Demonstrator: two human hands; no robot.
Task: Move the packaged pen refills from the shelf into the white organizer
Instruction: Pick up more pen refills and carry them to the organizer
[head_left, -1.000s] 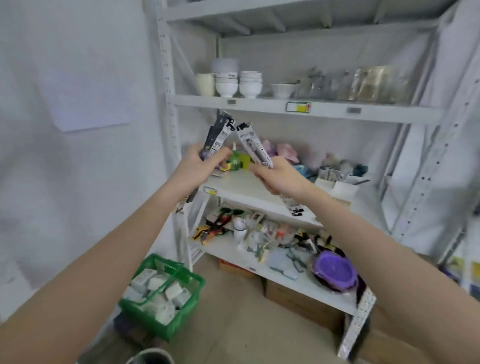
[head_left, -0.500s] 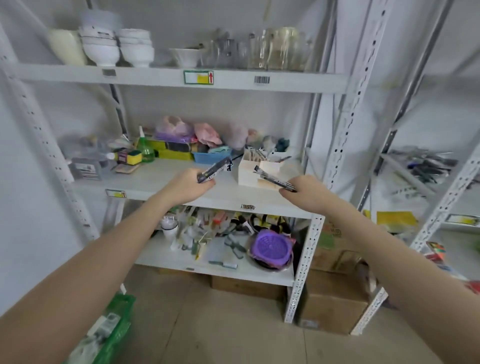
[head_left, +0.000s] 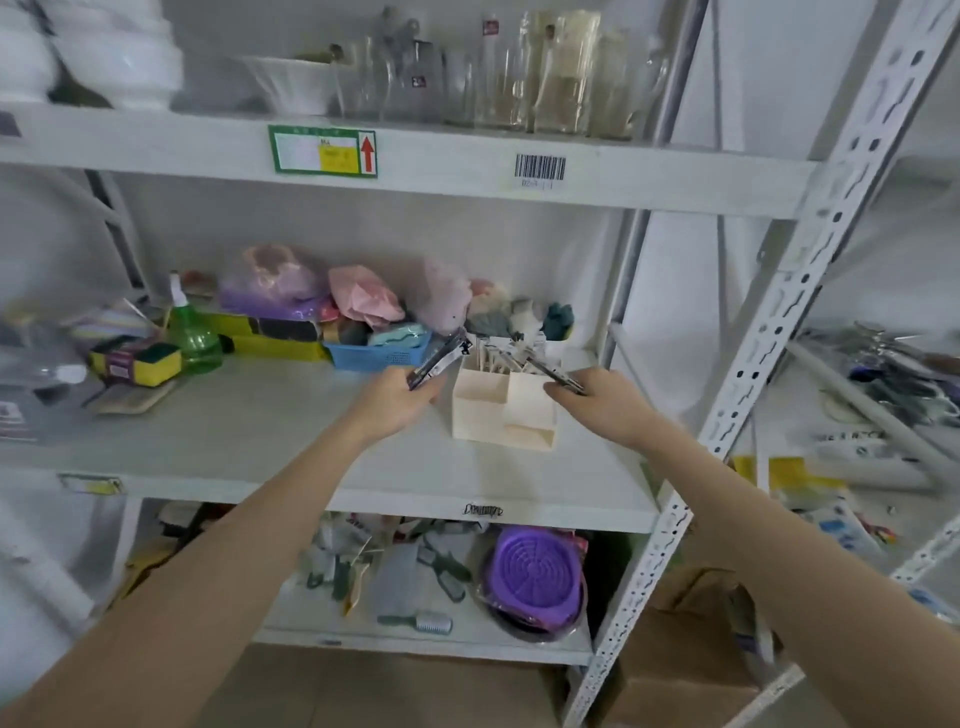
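Both arms reach over the middle shelf (head_left: 249, 436) toward the white organizer (head_left: 501, 413), which stands on it near the right upright. The left hand (head_left: 397, 400), just left of the organizer, has its fingers pinching a dark refill pack (head_left: 439, 358) that tilts up toward the organizer's top. The right hand (head_left: 602, 402), just right of it, pinches a second refill pack (head_left: 553, 371) angled over the organizer's rear compartments, which already seem to hold similar packs, though blur obscures them. A blue basket (head_left: 382, 353) sits behind.
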